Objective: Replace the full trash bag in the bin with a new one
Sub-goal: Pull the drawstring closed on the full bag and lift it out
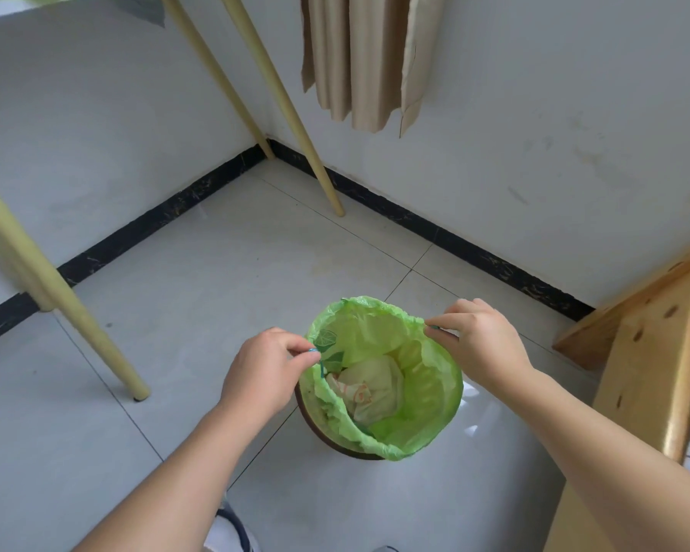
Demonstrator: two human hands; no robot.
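Left hand [261, 370] pinched on the teal drawstring [315, 352] at the left rim of the green trash bag [435, 396]. Bag: translucent, crinkled, leaf print near left edge, mouth open, sitting in one round brown bin [315, 426] on the tiled floor [216, 272]. Crumpled pale waste [369, 386] inside. Right hand [481, 342] pinched on the right rim. Counts: one bag, one bin, two hands, four yellow table legs [52, 280].

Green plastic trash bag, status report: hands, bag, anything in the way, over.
Left hand and right hand both pinching teal drawstring at opposite rim sides. Green plastic trash bag in round brown bin, mouth open, crumpled waste inside. Nothing obstructing.
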